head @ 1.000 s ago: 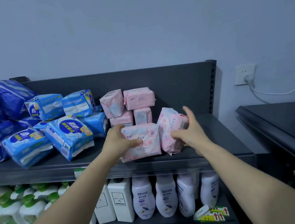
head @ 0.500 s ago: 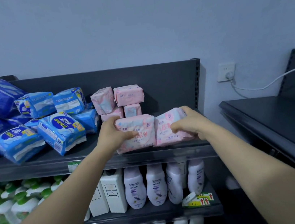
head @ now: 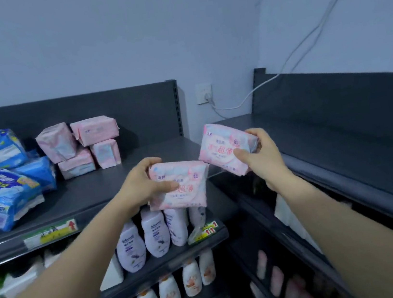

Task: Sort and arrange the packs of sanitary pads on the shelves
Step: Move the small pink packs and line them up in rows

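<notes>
My left hand grips a flat pink pad pack in the air, off the right end of the left top shelf. My right hand grips a second pink pad pack, tilted, near the left end of the right-hand shelf. Several small pink pad packs stay stacked at the back of the left shelf. Blue pad packs lie heaped at its left.
Below the left shelf stand rows of white and lilac lotion bottles, with more bottles one level lower. A wall socket with a white cable sits in the corner between the two dark shelf units.
Both hands have lifted their pink packs off the left shelf and carried them to the right. The view has swung right, bringing the right-hand shelf into sight.
</notes>
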A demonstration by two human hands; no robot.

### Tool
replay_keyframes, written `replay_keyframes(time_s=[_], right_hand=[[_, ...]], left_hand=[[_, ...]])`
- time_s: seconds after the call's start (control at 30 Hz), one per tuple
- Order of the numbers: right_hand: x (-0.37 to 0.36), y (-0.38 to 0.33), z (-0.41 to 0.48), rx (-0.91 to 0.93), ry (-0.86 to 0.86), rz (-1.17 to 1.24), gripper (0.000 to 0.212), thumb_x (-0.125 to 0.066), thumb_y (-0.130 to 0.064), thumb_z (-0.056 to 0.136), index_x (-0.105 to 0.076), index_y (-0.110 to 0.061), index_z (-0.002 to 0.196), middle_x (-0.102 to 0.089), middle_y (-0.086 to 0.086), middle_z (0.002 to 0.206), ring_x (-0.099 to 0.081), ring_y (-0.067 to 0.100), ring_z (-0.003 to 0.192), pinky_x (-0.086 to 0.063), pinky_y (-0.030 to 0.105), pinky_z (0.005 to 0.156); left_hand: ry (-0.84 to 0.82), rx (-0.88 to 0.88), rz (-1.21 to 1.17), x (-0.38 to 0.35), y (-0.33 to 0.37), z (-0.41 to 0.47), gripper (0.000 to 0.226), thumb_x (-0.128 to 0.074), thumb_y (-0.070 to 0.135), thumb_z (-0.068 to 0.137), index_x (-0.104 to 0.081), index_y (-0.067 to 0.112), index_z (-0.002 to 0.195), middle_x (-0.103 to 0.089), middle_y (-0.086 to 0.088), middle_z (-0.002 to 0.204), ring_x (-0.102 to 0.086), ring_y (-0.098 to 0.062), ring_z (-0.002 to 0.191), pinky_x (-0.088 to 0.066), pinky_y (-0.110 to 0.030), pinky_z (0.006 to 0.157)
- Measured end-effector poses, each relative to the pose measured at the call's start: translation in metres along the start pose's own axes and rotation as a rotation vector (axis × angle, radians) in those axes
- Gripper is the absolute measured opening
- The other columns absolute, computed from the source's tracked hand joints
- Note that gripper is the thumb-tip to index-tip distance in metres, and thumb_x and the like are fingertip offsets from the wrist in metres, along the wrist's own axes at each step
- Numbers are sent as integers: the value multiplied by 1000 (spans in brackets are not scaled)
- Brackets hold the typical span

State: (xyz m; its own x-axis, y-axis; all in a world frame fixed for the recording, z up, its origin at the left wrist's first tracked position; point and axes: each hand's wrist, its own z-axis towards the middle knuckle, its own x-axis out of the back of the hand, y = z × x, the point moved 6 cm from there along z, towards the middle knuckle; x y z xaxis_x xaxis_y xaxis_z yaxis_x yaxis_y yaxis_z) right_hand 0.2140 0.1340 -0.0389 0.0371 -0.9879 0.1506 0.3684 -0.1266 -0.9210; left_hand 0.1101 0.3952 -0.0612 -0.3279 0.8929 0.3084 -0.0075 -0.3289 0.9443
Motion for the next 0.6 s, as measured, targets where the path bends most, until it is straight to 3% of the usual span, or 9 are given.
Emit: replay_keyframes(time_s=[0.13, 0.33, 0.43, 0.6], right_hand=[[61, -5, -46, -24, 63, -20, 34, -69, -3, 84, -55, -22, 109, -64, 0, 109, -63, 18, 99, -58, 37, 77], [169, -16, -116, -64, 241, -111, 34, -70, -5, 84, -57, -24, 109, -63, -2, 108, -63, 13, 92, -58, 33, 70], [228, -29, -156, -42, 347, -175, 34, -70, -2, 83, -57, -22, 108, -62, -6, 100, -58, 5, 81, -52, 20, 65], [327, -50, -231, -48, 484, -258, 36, -69, 0, 82, -58, -19, 111, -61, -9, 95, -55, -1, 76, -49, 12, 64]], left_hand=[[-209, -3, 9, -57, 9, -23, 63, -85, 1, 66, -52, 17, 117, -65, -8, 105, -65, -17, 85, -56, -45, 80], [-475, -25, -41, -160, 35, -65, 65, -86, -3, 63, -54, 15, 117, -66, -5, 101, -65, -22, 91, -57, -43, 83], [-592, -59, -56, -213, 57, -91, 68, -88, -2, 60, -55, 14, 117, -66, -10, 109, -65, -22, 92, -58, -42, 83], [-767, -127, -47, -302, 102, -150, 75, -93, 15, 52, -56, 20, 118, -65, -9, 113, -67, -25, 100, -57, -52, 82]])
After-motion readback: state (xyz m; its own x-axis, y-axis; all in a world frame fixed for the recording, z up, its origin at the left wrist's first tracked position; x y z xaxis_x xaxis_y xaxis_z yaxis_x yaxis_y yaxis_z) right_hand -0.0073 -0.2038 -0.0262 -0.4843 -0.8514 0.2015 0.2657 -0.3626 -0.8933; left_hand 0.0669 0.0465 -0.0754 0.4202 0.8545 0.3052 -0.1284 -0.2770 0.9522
